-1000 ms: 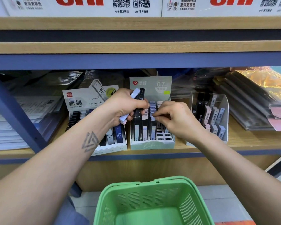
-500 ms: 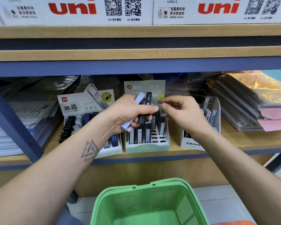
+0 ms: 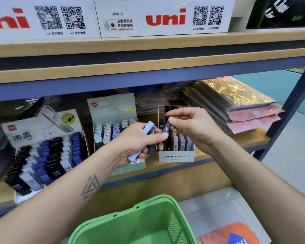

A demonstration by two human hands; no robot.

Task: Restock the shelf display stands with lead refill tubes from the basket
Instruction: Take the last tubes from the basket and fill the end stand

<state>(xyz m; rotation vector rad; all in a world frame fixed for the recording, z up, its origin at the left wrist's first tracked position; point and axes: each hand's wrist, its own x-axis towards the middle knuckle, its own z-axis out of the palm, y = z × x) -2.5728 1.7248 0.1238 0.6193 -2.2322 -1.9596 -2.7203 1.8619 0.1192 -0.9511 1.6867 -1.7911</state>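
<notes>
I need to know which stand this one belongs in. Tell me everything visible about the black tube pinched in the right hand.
The black lead refill tube is small, flat-sided and looks like plastic, with white print that appears to read HB 0.5. The right hand pinches its upper end between thumb and fingers; it tilts, lower end toward the left hand, above the MONO graph MG display stand. Whether the left hand touches it is unclear.

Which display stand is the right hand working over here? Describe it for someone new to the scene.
On the lower wooden shelf stand three refill displays. It is the rightmost stand, below the right hand, which pinches a black tube. Unlike its cardboard-backed neighbours, it has clear walls and a white front reading MONO graph MG.
</notes>
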